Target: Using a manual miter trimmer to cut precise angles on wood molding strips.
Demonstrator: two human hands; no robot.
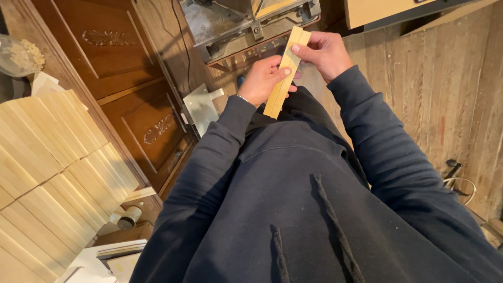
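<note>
**Two hands on one wood strip**

Two hands hold a single pale wood strip [286, 71] in the upper middle of the frame, in front of the person's chest. Strip runs on a diagonal, top end toward the upper right, bottom end toward the dark hoodie [293, 209].

Left hand [262, 79]: closed around the lower half of the strip, thumb pressed across its face, fingers wrapped behind. Thin bracelet at the wrist.

Right hand [324, 51]: pinching the upper end, thumb on the front face, fingers curled behind. Firm grip, not open.

The strip looks like two narrow pieces side by side, a seam running down its length; cannot tell if they are joined.

Surroundings:
- Metal machine [246, 23] at top centre, just beyond the strip's upper end, not touching it.
- Stacks of similar pale wood strips [52, 167] fill the left side of the frame, well apart from the hands.
- Dark carved wooden door panels [131, 78] in the upper left, between the stacks and the machine.
- Small roll of tape [128, 217] at lower left, beside the stacks.
- Plank floor [445, 78] across the right side.
- Clear container of small pale bits [18, 55] at the far upper left edge.
</note>
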